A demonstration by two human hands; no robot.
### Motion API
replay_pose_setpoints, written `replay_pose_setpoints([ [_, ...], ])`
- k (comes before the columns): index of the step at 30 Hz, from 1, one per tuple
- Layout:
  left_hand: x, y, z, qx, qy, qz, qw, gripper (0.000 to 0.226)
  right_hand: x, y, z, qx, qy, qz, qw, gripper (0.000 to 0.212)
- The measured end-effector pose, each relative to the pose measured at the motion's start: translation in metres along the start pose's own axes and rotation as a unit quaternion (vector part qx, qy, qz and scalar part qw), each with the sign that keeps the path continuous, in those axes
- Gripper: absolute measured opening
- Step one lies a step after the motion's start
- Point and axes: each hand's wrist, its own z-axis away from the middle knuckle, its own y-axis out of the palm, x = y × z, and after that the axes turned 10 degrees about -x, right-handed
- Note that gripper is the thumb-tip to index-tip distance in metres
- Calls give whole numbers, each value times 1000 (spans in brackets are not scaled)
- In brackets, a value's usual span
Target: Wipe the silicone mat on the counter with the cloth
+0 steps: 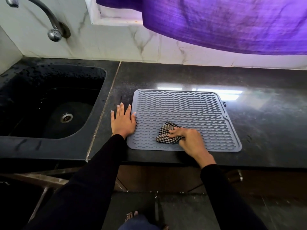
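Observation:
A grey silicone mat (182, 107) with wavy ridges lies flat on the dark counter (257, 122), close to its front edge. A bunched black-and-white checked cloth (164, 133) sits on the mat's near middle. My right hand (191, 140) grips the cloth from the right, fingers curled over it, pressing it on the mat. My left hand (123, 121) lies flat on the counter with straight fingers, its thumb side touching the mat's left edge.
A black sink (49, 103) is set into the counter at the left, with a metal tap (49, 22) above it. A purple curtain (224, 22) hangs over the back wall. The counter's front edge runs just below the mat.

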Motion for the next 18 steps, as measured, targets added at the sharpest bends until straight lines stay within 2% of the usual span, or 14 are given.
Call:
replay_pose_setpoints([
  [3, 0, -1, 0, 2, -3, 2, 1000, 55, -7, -15, -5, -2, 36, 32, 999, 43],
  [5, -1, -1, 0, 3, -3, 2, 1000, 55, -9, -28, -13, -2, 104, 54, 993, 39],
  [7, -2, -1, 1, 1, -2, 0, 1000, 55, -7, -42, -23, -24, 203, 21, 979, 31],
  [9, -2, 0, 1, -3, -1, -2, 1000, 55, -2, -48, -29, -94, 263, -47, 959, 28],
  [11, -1, 0, 0, -2, 1, 0, 1000, 56, 8, -41, -30, -149, 252, -66, 954, 33],
  [12, 0, 1, -1, -1, 1, 3, 1000, 56, 14, -34, -28, -137, 235, -48, 961, 37],
  [15, -1, 2, 0, -6, 0, 2, 1000, 56, 31, -1, -12, -44, 184, 113, 975, 37],
  [18, -2, 3, 0, -10, -5, -3, 1000, 56, 48, 28, -1, -24, 129, 264, 956, 36],
])
